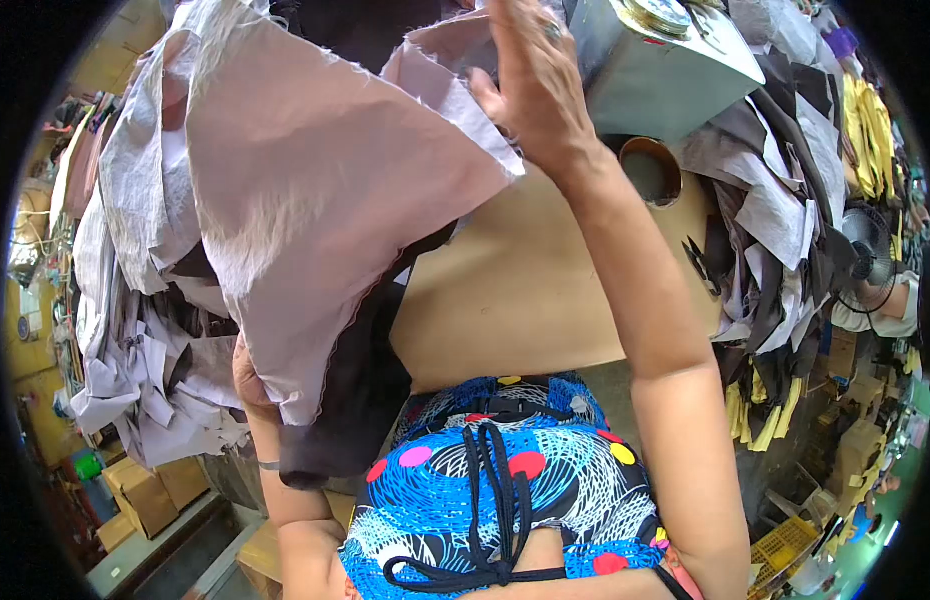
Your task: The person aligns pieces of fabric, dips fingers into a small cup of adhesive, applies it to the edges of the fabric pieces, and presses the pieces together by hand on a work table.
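Note:
A large dusty-pink fabric piece (315, 150) with frayed edges spreads over the left of the table, and dark brown fabric (360, 370) hangs beneath it past the front edge. My left hand (249, 378) is closed at the near left edge of the pink fabric, which hides most of its fingers. My right hand (540, 95) is raised at the far side, beside a pale folded-back corner of fabric (465, 110). Its fingers stretch upward, partly beyond the top of the view, with the thumb apart near that corner.
A tan board (515, 280) covers the tabletop. To the right are a grey metal box (655, 80), a round brown container (650, 170), black scissors (701, 266) and draped fabric pieces (775, 200). More fabric (145, 370) is heaped at left. A fan (867, 250) stands at far right.

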{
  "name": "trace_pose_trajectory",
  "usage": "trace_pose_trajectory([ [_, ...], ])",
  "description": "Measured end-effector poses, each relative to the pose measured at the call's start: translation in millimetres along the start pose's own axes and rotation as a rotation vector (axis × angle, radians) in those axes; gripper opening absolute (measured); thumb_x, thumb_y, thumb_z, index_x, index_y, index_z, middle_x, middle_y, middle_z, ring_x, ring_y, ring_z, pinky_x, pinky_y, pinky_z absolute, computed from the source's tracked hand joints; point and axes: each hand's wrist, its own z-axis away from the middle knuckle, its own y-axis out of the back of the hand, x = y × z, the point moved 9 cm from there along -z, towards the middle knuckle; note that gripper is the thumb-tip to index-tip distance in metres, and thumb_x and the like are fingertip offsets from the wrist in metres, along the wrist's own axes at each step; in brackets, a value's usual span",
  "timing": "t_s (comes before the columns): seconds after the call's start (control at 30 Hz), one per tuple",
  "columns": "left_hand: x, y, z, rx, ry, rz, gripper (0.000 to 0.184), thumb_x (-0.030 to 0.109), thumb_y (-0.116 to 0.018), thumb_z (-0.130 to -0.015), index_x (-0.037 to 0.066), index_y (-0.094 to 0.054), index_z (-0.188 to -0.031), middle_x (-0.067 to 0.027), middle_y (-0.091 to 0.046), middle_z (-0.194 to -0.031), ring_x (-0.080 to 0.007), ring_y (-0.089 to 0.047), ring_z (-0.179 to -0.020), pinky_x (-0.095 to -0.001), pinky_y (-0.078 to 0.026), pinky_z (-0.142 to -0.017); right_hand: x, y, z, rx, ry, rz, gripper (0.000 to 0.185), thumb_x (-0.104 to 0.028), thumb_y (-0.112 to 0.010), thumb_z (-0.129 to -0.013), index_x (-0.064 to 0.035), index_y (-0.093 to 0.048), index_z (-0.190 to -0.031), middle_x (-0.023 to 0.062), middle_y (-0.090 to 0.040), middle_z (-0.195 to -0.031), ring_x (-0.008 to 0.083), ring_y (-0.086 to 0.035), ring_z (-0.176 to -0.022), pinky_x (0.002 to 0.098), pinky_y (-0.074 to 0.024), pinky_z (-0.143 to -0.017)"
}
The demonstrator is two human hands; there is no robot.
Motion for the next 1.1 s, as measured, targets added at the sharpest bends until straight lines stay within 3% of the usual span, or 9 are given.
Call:
trace_pose_trajectory([
  [0.1,20,-17,11,-0.021,-0.109,-0.021,0.037,0.014,-0.048,-0.089,-0.001,-0.046,-0.123,-0.0187,-0.054,-0.117,-0.0289,-0.055,-0.105,-0.0416,-0.044,-0.092,5,-15,-10,-0.092,0.060,0.093,0.065,0.003,-0.047,-0.073,-0.0008,-0.030,-0.136,0.0206,-0.060,-0.104,0.0322,-0.059,-0.095,0.0438,-0.0261,-0.103],
  [0.17,45,-1,15,0.046,-0.208,-0.085,0.036,0.014,-0.048,-0.089,-0.001,-0.047,-0.122,-0.0178,-0.054,-0.116,-0.0276,-0.055,-0.104,-0.0399,-0.044,-0.092,3,-5,-11,-0.225,-0.084,-0.156,0.059,0.005,-0.042,-0.075,-0.0013,-0.035,-0.133,0.0181,-0.063,-0.091,0.0328,-0.061,-0.085,0.0460,-0.0391,-0.090],
  [0.23,75,34,19,0.203,-0.306,-0.239,0.035,0.013,-0.049,-0.090,-0.001,-0.048,-0.121,-0.0168,-0.055,-0.116,-0.0262,-0.055,-0.104,-0.0382,-0.044,-0.091,12,11,11,-0.292,-0.441,-0.196,0.063,0.005,-0.048,-0.074,-0.0098,-0.037,-0.134,0.0009,-0.057,-0.082,0.0084,-0.051,-0.067,0.0205,-0.0430,-0.061],
  [0.33,115,77,25,0.549,-0.403,-1.037,0.033,0.013,-0.050,-0.090,-0.001,-0.049,-0.121,-0.0154,-0.055,-0.116,-0.0242,-0.055,-0.103,-0.0356,-0.044,-0.091,19,21,42,-0.398,-0.578,-0.458,0.062,0.008,-0.040,-0.071,-0.0104,-0.045,-0.129,-0.0058,-0.043,-0.065,-0.0003,-0.034,-0.054,0.0144,-0.0270,-0.048],
  [0.4,116,87,17,0.624,-0.387,-1.210,0.033,0.013,-0.050,-0.090,0.000,-0.050,-0.120,-0.0145,-0.056,-0.115,-0.0229,-0.056,-0.102,-0.0339,-0.043,-0.091,36,11,81,-0.482,-0.761,-0.654,0.058,0.006,-0.043,-0.072,-0.0071,-0.045,-0.128,-0.0044,-0.045,-0.066,0.0013,-0.038,-0.056,0.0160,-0.0319,-0.051],
  [0.43,94,100,7,0.621,-0.257,-0.548,0.029,0.012,-0.052,-0.090,0.000,-0.054,-0.117,-0.0089,-0.057,-0.113,-0.0159,-0.055,-0.099,-0.0282,-0.042,-0.089,44,3,101,-0.494,-0.837,-0.729,0.056,0.005,-0.044,-0.072,-0.0051,-0.045,-0.127,-0.0033,-0.045,-0.063,0.0033,-0.040,-0.056,0.0184,-0.0349,-0.051],
  [0.57,60,70,-20,0.435,-0.135,-0.597,0.028,0.013,-0.054,-0.090,0.000,-0.056,-0.115,-0.0046,-0.059,-0.108,-0.0125,-0.055,-0.097,-0.0268,-0.041,-0.087,72,-13,172,-0.537,-1.072,-0.642,0.054,0.000,-0.047,-0.073,-0.0060,-0.046,-0.126,-0.0013,-0.048,-0.063,0.0048,-0.041,-0.055,0.0203,-0.0367,-0.052],
  [0.8,33,28,-37,0.261,-0.063,-0.815,0.028,0.014,-0.053,-0.091,0.000,-0.056,-0.115,-0.0043,-0.060,-0.107,-0.0108,-0.054,-0.094,-0.0256,-0.040,-0.086,75,0,212,-0.484,-0.919,-0.304,0.054,-0.005,-0.051,-0.074,-0.0089,-0.045,-0.127,0.0144,-0.058,-0.083,0.0257,-0.057,-0.075,0.0341,-0.0454,-0.072],
  [1.1,36,26,-40,0.226,-0.068,-0.849,0.027,0.015,-0.053,-0.091,0.000,-0.056,-0.114,-0.0039,-0.061,-0.106,-0.0092,-0.053,-0.091,-0.0245,-0.040,-0.083,-20,5,192,-0.410,-0.272,0.212,0.070,-0.005,-0.059,-0.068,-0.0090,-0.036,-0.135,0.0114,-0.059,-0.100,0.0242,-0.059,-0.086,0.0346,-0.0408,-0.083],
])
